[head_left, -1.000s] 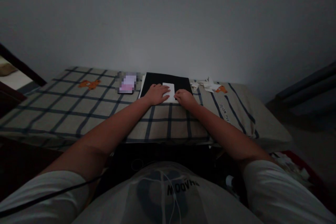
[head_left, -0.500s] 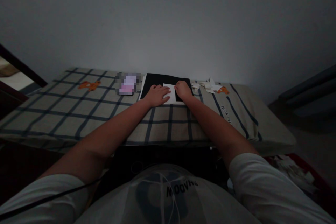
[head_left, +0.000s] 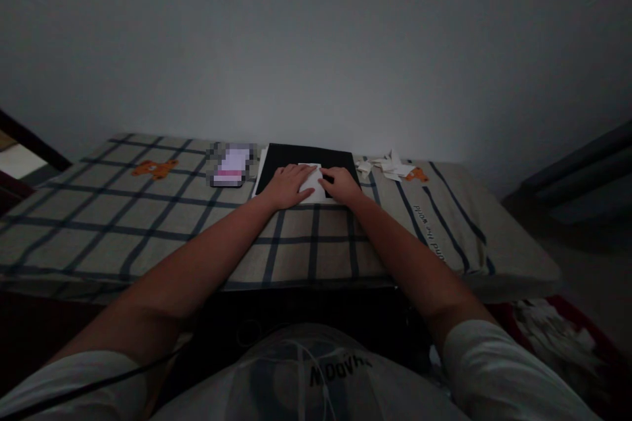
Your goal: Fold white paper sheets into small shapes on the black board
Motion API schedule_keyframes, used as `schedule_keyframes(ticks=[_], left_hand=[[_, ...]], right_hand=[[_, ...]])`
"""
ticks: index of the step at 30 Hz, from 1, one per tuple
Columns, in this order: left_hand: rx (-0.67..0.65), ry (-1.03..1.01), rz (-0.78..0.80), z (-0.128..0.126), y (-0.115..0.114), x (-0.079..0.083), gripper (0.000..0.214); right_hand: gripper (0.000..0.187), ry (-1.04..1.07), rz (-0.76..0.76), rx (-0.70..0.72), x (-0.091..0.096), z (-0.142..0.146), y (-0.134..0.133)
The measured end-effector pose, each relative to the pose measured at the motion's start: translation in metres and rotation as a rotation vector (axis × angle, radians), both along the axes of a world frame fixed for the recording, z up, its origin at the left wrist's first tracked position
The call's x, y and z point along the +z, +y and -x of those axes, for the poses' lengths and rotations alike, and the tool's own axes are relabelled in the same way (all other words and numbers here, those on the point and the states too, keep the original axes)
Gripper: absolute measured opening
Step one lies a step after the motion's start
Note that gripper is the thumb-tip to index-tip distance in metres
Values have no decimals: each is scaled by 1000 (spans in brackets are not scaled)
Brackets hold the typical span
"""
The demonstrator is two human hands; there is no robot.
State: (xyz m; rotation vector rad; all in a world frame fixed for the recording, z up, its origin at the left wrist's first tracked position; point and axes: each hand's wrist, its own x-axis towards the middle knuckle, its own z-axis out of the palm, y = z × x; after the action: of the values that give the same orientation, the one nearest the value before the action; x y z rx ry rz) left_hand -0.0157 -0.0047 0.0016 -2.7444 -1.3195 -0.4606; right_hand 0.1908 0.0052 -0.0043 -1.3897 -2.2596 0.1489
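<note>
A small white sheet of paper (head_left: 316,192) lies on a black flat board or book cover (head_left: 309,154). My left hand (head_left: 286,188) rests flat on the paper's left part, fingers stretched across it and thumb spread out. At the paper's right edge is my right hand (head_left: 343,187), its index finger and thumb apart and their tips touching the paper. Whether the sheet is folded is hard to make out under the fingers.
A phone with a lit screen (head_left: 232,164) lies left of the black board. To the right are several white paper scraps (head_left: 392,166). A checked cloth (head_left: 197,223) covers the table, which stands against a grey wall (head_left: 316,46). A red container (head_left: 557,316) sits low at right.
My left hand has slid its fingers further over the paper. The right hand's fingers have gone from curled to stretched apart at the paper's edge. The view has shifted slightly.
</note>
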Motion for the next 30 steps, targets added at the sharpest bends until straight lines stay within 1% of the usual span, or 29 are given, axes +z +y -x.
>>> schedule_keyframes(ticks=[3, 6, 8, 10, 11, 12, 15, 16, 18, 20, 22, 23, 25, 27, 28, 30], left_hand=[[-23, -60, 4, 3, 1, 1, 70], [-70, -107, 17, 6, 4, -1, 72], [-104, -140, 8, 7, 6, -3, 72], [-113, -178, -2, 8, 8, -4, 75], [-105, -197, -5, 8, 8, -3, 76], [-95, -212, -7, 8, 7, -3, 77], [-67, -234, -15, 8, 4, 3, 76], [-61, -244, -20, 8, 3, 6, 73], [-38, -282, -41, 8, -1, 11, 62], [-21, -346, -50, 8, -4, 15, 46], [4, -477, -19, 8, -6, 16, 41], [24, -569, 26, 8, -6, 16, 42], [57, -766, 183, 8, -4, 14, 46], [56, -925, 369, 8, 0, 10, 49], [46, -985, 430, 7, 2, 8, 49], [49, -1085, 460, 7, 7, 4, 48]], right_hand=[[40, 381, 166, 48, 3, 3, -2], [44, 675, 333, 63, 7, 5, -3], [51, 867, 416, 31, 9, 6, -4], [57, 1011, 473, -15, 10, 7, -5], [56, 1047, 500, -32, 10, 6, -5], [50, 1051, 529, -39, 10, 6, -5], [20, 952, 591, -54, 10, 5, -5], [12, 927, 590, -67, 10, 4, -5], [5, 937, 565, -100, 11, 4, -5], [6, 1000, 549, -103, 12, 3, -5], [10, 1066, 562, -61, 13, 4, -5], [13, 1092, 573, -29, 13, 4, -5], [19, 1131, 590, 38, 14, 6, -6], [22, 1167, 602, 91, 15, 7, -8], [23, 1184, 613, 112, 16, 8, -9], [23, 1196, 656, 144, 18, 8, -11]])
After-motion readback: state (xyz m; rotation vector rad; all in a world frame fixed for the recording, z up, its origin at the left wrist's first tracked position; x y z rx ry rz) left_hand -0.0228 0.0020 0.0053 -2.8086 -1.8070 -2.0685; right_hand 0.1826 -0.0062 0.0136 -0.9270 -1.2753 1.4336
